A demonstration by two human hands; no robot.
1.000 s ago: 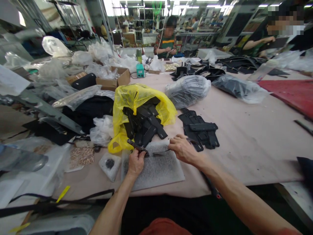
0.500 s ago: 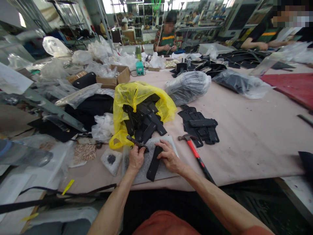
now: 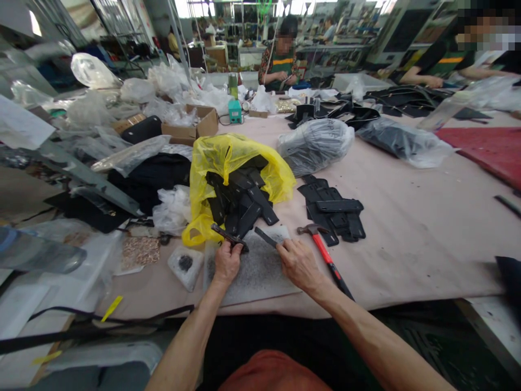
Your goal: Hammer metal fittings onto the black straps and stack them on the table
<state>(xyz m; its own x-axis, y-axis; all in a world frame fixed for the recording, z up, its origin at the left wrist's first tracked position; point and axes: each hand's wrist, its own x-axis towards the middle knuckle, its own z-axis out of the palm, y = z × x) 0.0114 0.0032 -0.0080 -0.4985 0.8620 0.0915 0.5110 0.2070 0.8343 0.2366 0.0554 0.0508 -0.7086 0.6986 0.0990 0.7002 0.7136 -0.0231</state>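
My left hand (image 3: 228, 262) is closed around a slim dark metal-looking tool (image 3: 223, 232), whose exact kind I cannot make out. In my right hand (image 3: 300, 264) is a flat black strap-like piece (image 3: 266, 237), gripped by its near end and tilted so mostly its edge shows. Both hands are over a speckled whitish pad (image 3: 254, 279) at the table's front edge. Just beyond them, a yellow plastic bag (image 3: 203, 157) lies open with several similar black pieces (image 3: 246, 198) spilling from it. A claw hammer (image 3: 322, 248) with a red and black handle rests right of my right hand.
Right of the bag lies a pile of black pieces (image 3: 340, 217). A small white tray (image 3: 176, 260) of dark bits and a bag of copper-coloured bits (image 3: 141, 251) lie left. Behind stand a grey bundle (image 3: 317, 144) and a cardboard box (image 3: 207, 122). Co-workers sit across the table.
My right hand has lifted the black strap-like piece off the pad, swung it onto its edge and moved slightly right. My left hand with the dark tool is almost unmoved.
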